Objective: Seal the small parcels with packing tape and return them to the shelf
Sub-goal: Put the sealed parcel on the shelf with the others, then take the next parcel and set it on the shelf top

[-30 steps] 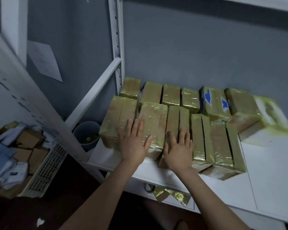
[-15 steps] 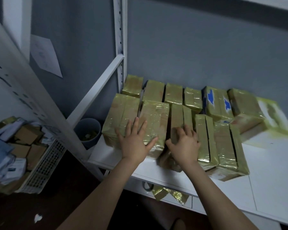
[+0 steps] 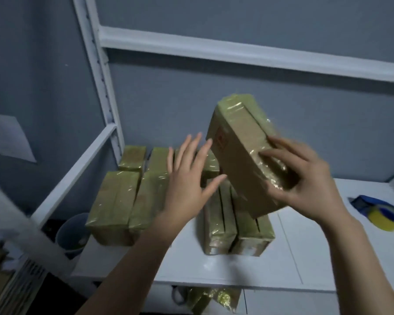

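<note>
Right hand (image 3: 305, 180) grips the near end of a tan, tape-glossed rectangular cardboard parcel (image 3: 241, 155), lifted tilted just beside the spread, empty left hand (image 3: 187, 178); it looks stiff, light and slippery, best clasped across its narrow sides.

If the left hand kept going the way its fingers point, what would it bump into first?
Most likely the lifted parcel that the right hand holds tilted in the air: the left hand is open, fingertips already close to its lower left edge. Depth is hard to judge.
</note>
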